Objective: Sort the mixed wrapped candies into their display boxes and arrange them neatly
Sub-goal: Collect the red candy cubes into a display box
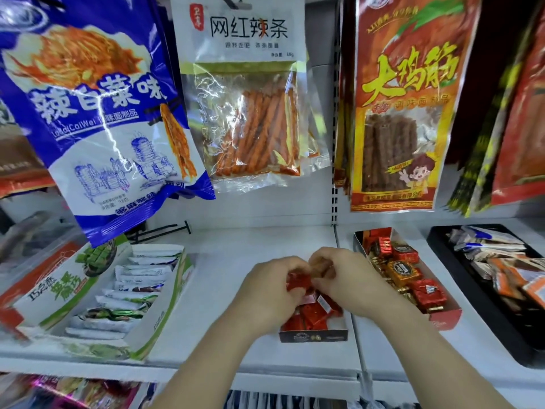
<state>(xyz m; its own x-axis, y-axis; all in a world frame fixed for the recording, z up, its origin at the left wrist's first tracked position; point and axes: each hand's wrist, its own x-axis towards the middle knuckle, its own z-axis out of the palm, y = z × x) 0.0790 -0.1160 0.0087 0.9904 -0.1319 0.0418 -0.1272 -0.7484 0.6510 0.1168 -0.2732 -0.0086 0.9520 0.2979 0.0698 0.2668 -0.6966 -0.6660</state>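
The fingers (pixel 287 265) of the left hand (pixel 265 289) pinched a red candy (pixel 298 283) directly above the box (pixel 312 336); the right hand (pixel 354 278), just beside, had curled fingers, and I could not tell their hold.

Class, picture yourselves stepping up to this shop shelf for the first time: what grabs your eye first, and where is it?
The big hanging snack bags dominate: a blue bag at upper left, a red-and-yellow bag at upper right. Below, at centre, the left hand and right hand pinch a red wrapped candy over a small dark box of red candies.
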